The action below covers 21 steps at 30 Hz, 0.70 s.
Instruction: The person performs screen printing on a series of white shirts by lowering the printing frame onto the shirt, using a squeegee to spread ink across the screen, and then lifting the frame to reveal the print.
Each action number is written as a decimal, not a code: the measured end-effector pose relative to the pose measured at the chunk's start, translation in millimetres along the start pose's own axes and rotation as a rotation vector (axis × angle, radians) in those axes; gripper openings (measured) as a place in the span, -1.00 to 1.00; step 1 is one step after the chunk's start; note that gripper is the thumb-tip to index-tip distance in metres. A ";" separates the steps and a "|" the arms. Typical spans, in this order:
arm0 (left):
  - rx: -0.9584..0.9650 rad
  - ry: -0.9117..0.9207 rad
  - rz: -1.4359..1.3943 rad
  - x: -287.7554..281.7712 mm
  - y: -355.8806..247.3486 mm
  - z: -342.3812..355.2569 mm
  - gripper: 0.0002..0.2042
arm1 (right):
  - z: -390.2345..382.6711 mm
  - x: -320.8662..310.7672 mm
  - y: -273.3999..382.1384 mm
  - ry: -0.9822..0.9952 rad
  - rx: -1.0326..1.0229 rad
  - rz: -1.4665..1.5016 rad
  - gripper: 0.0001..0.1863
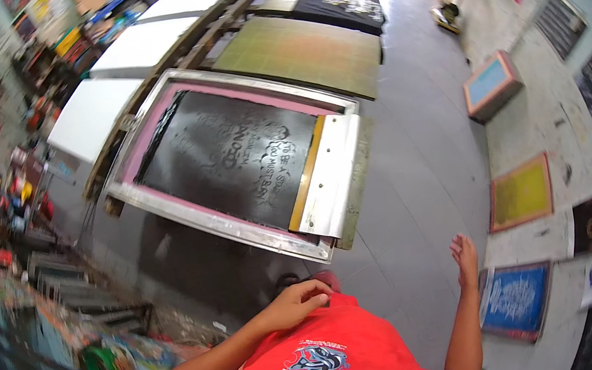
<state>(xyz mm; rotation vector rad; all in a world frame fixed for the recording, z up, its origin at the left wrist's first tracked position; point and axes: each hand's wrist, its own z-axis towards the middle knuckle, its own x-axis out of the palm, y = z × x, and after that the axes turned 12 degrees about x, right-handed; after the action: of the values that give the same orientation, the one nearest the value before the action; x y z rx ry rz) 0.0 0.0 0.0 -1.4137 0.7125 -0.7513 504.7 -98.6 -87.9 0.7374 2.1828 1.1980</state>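
A screen-printing frame with an aluminium rim, pink border and black inked mesh lies on a long table ahead of me. A wide metal squeegee with a yellow blade rests inside the frame at its right end. My left hand is curled against the front of my red shirt and holds nothing that I can see. My right hand hangs at my side over the grey floor, fingers loosely apart and empty. Neither hand touches the frame.
White pallets, a yellow-green one and a black printed shirt line the table beyond. Framed screens lean along the right wall. Cluttered shelves with ink pots stand at left. Grey tiled floor runs between.
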 end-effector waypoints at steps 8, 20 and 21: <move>-0.051 -0.800 -0.291 61.2 68.0 23.3 -0.79 | 63.6 135.9 231.1 0.440 -0.438 -0.316 -0.48; -0.011 -1.534 -0.441 77.3 103.1 96.7 -0.68 | 173.2 333.7 325.1 0.742 -0.687 -0.688 -0.52; -0.002 -1.583 -0.429 77.3 110.0 101.7 -0.68 | 184.1 351.8 330.0 0.758 -0.729 -0.686 -0.52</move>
<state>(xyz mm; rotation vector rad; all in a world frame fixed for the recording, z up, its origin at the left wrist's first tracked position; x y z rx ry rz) 131.4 -1.1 -105.6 -1.6631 -0.8294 0.2102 448.6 397.0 45.6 -0.8196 1.9547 1.8403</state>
